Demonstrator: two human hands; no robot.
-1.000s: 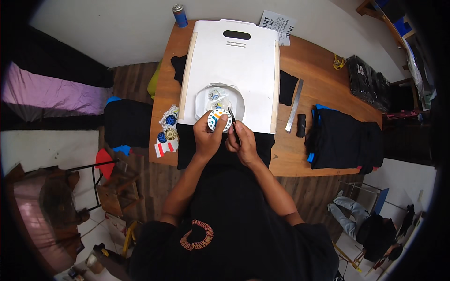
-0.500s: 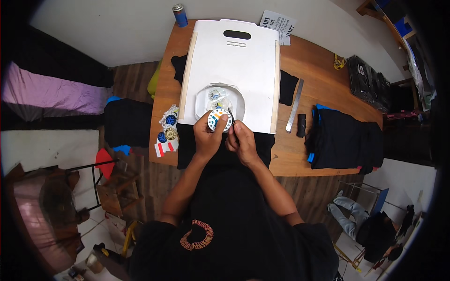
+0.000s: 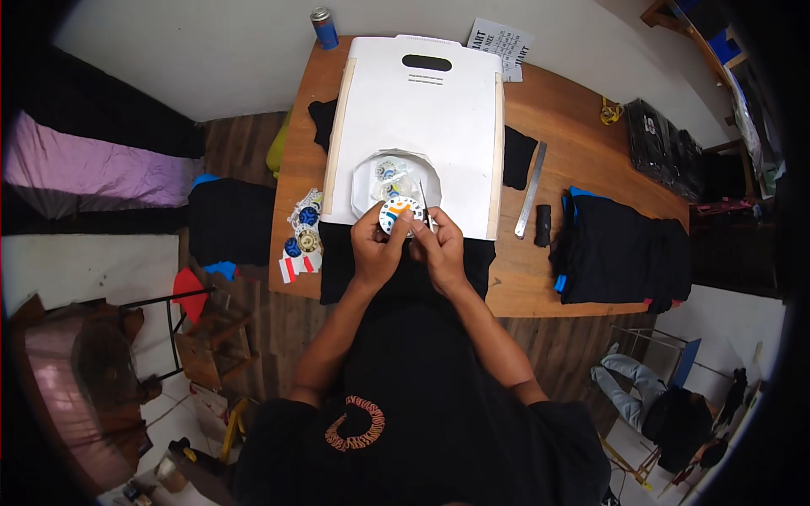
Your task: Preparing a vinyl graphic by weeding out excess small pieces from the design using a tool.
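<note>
My left hand [image 3: 375, 247] holds a small round white sticker with orange and blue print [image 3: 397, 213] by its lower edge. My right hand [image 3: 440, 245] is shut on a thin metal tweezer-like tool [image 3: 424, 199] whose tip stands right beside the sticker. Both hands are close together over a black garment [image 3: 337, 261] at the near edge of a white board [image 3: 422, 110]. Just beyond the sticker lies a round translucent sheet [image 3: 371, 181] with more printed stickers on it.
On the wooden table [image 3: 574, 160], a pile of round stickers [image 3: 302, 236] lies at the left. To the right are a metal ruler [image 3: 531, 190], a small black object [image 3: 544, 225] and folded black clothes [image 3: 620, 249]. A blue can [image 3: 324, 27] stands at the far edge.
The hands stay in nearly the same place. The right hand's tool has shifted slightly against the sticker's edge.
</note>
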